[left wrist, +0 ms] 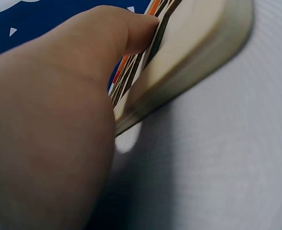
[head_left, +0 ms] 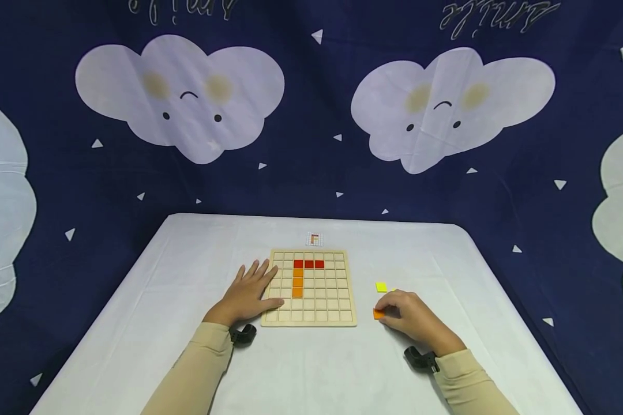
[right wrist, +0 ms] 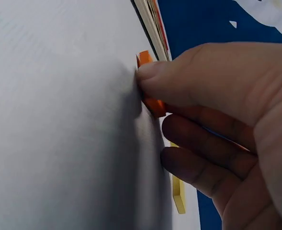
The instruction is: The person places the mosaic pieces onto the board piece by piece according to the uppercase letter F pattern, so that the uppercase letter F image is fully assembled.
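Observation:
A wooden grid board [head_left: 329, 316] lies flat on the table, holding three red tiles [head_left: 308, 264] in a row and three orange tiles [head_left: 297, 282] in a column below the leftmost red one. With fingers spread, my left hand [head_left: 245, 297] rests on the board's left side; its thumb lies over the edge in the left wrist view. To the right of the board, my right hand [head_left: 407, 314] pinches a loose orange tile [right wrist: 144, 58] at the table surface, the thumb covering part of it. A yellow tile [head_left: 381, 286] lies just beyond that hand; another yellow piece is mostly hidden behind the fingers.
A small printed pattern card [head_left: 314, 239] lies behind the board's far edge. White cloth covers the table [head_left: 301, 374], and a dark blue curtain [head_left: 311, 173] with clouds hangs behind it. Each wrist wears a black camera mount [head_left: 420, 358].

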Tool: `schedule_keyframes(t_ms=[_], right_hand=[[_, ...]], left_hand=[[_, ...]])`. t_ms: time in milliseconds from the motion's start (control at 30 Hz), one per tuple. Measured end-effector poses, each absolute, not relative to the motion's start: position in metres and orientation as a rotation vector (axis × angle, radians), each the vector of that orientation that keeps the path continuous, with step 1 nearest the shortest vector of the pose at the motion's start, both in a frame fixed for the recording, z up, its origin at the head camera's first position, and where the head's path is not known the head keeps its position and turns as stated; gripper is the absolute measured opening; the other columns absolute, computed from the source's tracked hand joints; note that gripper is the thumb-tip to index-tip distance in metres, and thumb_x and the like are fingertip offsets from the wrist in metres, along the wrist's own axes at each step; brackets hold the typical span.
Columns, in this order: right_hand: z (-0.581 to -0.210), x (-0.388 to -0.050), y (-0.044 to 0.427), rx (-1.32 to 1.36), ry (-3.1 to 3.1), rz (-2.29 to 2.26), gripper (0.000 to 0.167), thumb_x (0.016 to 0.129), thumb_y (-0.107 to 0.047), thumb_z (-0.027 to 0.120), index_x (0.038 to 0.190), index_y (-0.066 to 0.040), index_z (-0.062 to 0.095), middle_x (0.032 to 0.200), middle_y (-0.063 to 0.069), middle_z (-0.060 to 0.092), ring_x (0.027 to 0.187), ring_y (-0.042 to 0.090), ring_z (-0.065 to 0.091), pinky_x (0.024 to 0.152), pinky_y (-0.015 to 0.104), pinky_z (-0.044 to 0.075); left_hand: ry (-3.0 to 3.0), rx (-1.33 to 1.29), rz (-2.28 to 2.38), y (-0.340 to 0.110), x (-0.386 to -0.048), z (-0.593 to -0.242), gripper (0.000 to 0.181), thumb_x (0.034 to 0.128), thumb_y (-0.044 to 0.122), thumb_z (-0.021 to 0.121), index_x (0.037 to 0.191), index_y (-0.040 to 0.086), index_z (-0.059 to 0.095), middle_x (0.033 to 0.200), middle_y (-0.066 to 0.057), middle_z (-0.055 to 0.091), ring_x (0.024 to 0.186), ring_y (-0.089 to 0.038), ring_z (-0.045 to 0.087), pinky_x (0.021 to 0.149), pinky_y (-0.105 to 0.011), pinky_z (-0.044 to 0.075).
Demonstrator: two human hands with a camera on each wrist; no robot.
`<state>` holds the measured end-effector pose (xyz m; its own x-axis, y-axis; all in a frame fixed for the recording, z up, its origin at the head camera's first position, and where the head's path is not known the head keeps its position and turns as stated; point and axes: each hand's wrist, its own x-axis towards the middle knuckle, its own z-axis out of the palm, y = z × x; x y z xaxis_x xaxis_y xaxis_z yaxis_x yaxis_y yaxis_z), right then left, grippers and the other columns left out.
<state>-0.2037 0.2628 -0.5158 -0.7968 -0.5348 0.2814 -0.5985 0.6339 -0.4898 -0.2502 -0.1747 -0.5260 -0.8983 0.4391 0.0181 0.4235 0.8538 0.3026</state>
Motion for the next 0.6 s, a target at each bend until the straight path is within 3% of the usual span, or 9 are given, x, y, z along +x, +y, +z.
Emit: schedule_keyframes(t_ms=[600], right_hand=[[-0.517, -0.213, 0.237, 1.009, -2.655, 0.927, 0.026, 0.083, -0.004, 0.09, 0.105, -0.011, 0.079, 0.104, -0.008, 0.074, 0.095, 0.008, 0.066, 0.082, 0.035, 0.057]], left_hand=[[2.985, 0.712, 0.431, -0.176, -0.251, -0.527, 0.097, 0.0962, 0.072, 0.055, 0.167, 0.01, 0.031, 0.172, -0.017, 0.017, 0.158, -0.041, 0.01, 0.123, -0.063, 0.003]])
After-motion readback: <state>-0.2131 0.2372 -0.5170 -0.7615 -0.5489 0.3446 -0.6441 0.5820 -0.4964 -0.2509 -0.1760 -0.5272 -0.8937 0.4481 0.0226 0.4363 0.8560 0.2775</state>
